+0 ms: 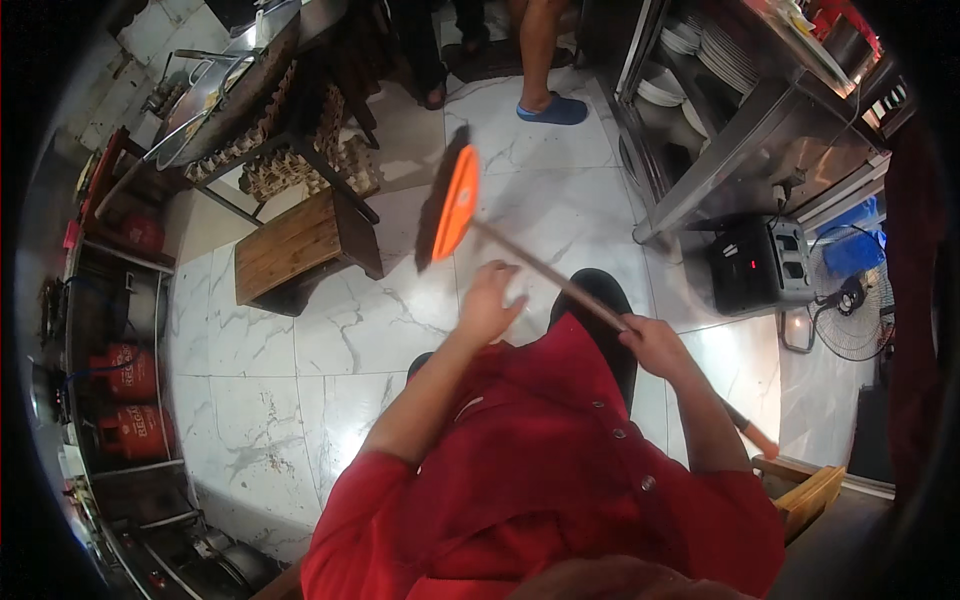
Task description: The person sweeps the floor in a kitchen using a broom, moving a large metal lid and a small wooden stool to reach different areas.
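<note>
My right hand [656, 346] grips the long handle of a broom [551, 276]. The broom slants across in front of me, its orange head [457, 204] and dark bristles [431, 225] raised at the far left end. The handle's orange tip [765, 442] sticks out behind my right forearm. Near the broom head, my left hand [487, 300] is held out with its fingers apart and nothing in it. Beneath both hands lies a white marble-patterned tile floor [352, 330], with dark specks [277, 435] on its left part.
A wooden stool [300, 244] stands left, by egg trays [292, 169] under a large wok [225, 97]. Gas cylinders [135, 431] line the left shelving. Ahead are a person's leg and blue clog [555, 110]. A power station [757, 266] and fan [851, 300] stand right, below plate shelves [727, 56].
</note>
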Available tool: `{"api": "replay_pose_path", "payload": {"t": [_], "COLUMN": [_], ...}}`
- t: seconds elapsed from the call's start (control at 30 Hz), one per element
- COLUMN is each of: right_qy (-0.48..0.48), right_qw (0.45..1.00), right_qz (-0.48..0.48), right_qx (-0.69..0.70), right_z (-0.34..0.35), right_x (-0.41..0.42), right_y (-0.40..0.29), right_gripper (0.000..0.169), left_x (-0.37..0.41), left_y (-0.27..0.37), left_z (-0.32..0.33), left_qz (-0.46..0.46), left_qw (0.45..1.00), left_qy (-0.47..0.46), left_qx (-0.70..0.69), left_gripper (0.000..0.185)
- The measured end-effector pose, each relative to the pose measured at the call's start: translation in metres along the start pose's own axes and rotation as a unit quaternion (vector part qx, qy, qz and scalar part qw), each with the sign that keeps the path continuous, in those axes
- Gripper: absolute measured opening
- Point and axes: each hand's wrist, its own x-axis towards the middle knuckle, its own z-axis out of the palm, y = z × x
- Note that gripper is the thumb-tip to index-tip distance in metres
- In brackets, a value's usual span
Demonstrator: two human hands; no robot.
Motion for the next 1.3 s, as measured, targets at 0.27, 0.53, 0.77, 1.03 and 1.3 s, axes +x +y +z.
{"api": "replay_pose_path", "payload": {"t": [0.27,0.53,0.77,1.03,1.3], "right_qy": [0.103,0.012,0.013,0.05,-0.04], "right_qw": [0.986,0.932,0.923,0.937,0.952], "right_qz": [0.065,0.206,0.261,0.286,0.192], "right_qx": [0.117,0.299,0.282,0.196,0.237], "right_z": [0.012,0.036,0.046,0.05,0.077], "right_x": [0.063,0.086,0.079,0.093,0.18], "right_y": [0.096,0.071,0.046,0.01,-0.002], "right_gripper": [0.025,0.027,0.029,0.029,0.023], "left_x": [-0.141,-0.164,-0.015,-0.031,-0.215], "left_y": [-0.111,-0.202,-0.341,-0.375,-0.287], "left_z": [-0.023,-0.081,-0.139,-0.14,-0.188], "left_qz": [-0.336,-0.578,-0.414,-0.309,-0.434], "left_qw": [0.937,0.706,0.531,0.427,0.582], "left_qy": [0.09,0.245,0.44,0.567,0.496], "left_qx": [-0.046,-0.328,-0.594,-0.634,-0.475], "left_gripper": [0.038,0.071,0.074,0.037,0.037]}}
